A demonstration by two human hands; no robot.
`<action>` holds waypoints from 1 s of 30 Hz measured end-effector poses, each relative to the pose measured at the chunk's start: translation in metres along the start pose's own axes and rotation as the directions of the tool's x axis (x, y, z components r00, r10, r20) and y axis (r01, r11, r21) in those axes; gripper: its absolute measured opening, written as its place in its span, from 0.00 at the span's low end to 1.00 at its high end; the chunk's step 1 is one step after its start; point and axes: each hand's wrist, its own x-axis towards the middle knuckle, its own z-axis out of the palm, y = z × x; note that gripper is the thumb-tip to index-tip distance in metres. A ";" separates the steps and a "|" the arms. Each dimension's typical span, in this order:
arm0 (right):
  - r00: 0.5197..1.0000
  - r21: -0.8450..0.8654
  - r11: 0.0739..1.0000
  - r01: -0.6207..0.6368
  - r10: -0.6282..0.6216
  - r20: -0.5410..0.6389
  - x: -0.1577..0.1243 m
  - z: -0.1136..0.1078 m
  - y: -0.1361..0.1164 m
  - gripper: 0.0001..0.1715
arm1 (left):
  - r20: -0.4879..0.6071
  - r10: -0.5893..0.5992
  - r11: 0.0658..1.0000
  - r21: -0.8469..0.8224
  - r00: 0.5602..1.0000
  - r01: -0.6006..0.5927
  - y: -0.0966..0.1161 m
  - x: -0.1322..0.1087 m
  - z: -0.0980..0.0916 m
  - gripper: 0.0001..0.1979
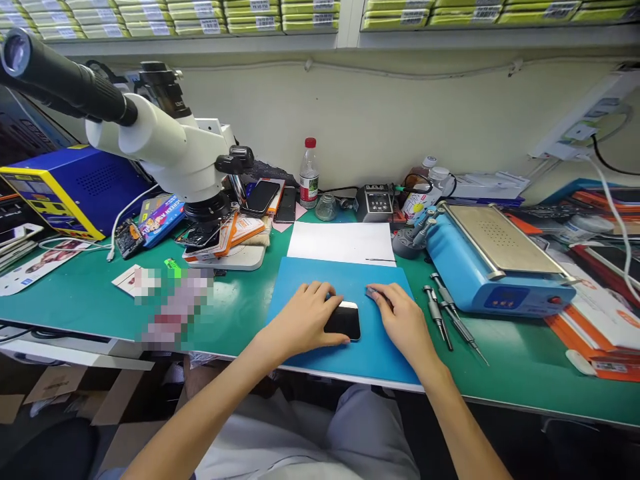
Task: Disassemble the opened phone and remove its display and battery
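A black phone (pixel 345 321) lies flat on a blue work mat (pixel 350 360) near the bench's front edge. My left hand (pixel 305 320) rests over the phone's left end, fingers curled round it and thumb along its near edge. My right hand (pixel 400 320) sits just right of the phone, fingers bent, pinching something small and grey that I cannot make out. A white sheet of paper (pixel 341 243) lies behind the mat.
A white stereo microscope (pixel 165 147) stands at left over several phones. A blue heating plate machine (pixel 495 263) is at right, with screwdrivers (pixel 445 313) beside the mat. A water bottle (pixel 309 173), soldering station (pixel 375 201) and a blue-yellow box (pixel 65 187) stand behind.
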 end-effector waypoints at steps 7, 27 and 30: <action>0.999 -0.015 0.999 0.034 -0.035 -0.026 -0.003 0.008 0.004 0.21 | 0.069 0.066 0.997 0.036 0.995 -0.069 -0.004 0.008 -0.005 0.32; 0.994 -0.027 0.997 0.074 -0.076 -0.073 -0.007 0.009 0.005 0.18 | 0.050 0.019 0.998 0.060 0.999 -0.022 0.006 -0.001 -0.008 0.33; 0.991 -0.047 0.995 0.086 -0.090 -0.100 -0.007 0.011 0.006 0.19 | 0.075 0.037 0.997 0.069 0.996 -0.042 0.003 -0.001 -0.007 0.35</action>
